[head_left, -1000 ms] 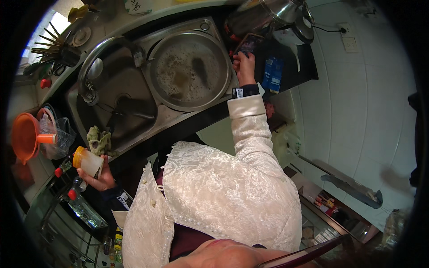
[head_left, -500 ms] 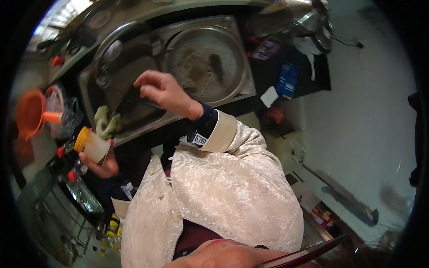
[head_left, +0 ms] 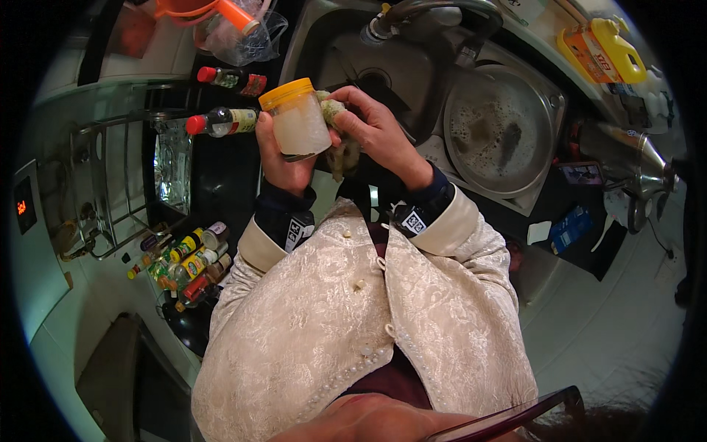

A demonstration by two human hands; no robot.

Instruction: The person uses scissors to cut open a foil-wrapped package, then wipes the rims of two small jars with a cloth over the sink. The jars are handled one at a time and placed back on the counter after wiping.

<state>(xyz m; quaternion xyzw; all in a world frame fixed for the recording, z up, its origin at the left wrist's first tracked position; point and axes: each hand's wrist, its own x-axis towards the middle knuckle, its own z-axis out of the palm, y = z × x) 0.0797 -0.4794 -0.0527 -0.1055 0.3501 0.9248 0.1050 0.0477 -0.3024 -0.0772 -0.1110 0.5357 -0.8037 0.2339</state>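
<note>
My left hand is wrapped round a clear jar with a yellow lid and pale contents. The jar tilts slightly and is held above the counter's front edge. My right hand pinches a crumpled greenish cloth against the right side of the jar, its loose end hanging down between the hands. Part of the cloth is hidden behind my right fingers. Beyond both hands lies the steel sink, with a curved faucet over it.
A round metal basin with cloudy water sits in the right-hand bowl. Red-capped bottles stand left of the jar. A yellow jug, a steel kettle and a phone are at the right. An orange dipper lies at far left.
My right hand has come from over the sink to the jar and taken hold of the cloth, which lay on the sink's edge. The view has swung left.
</note>
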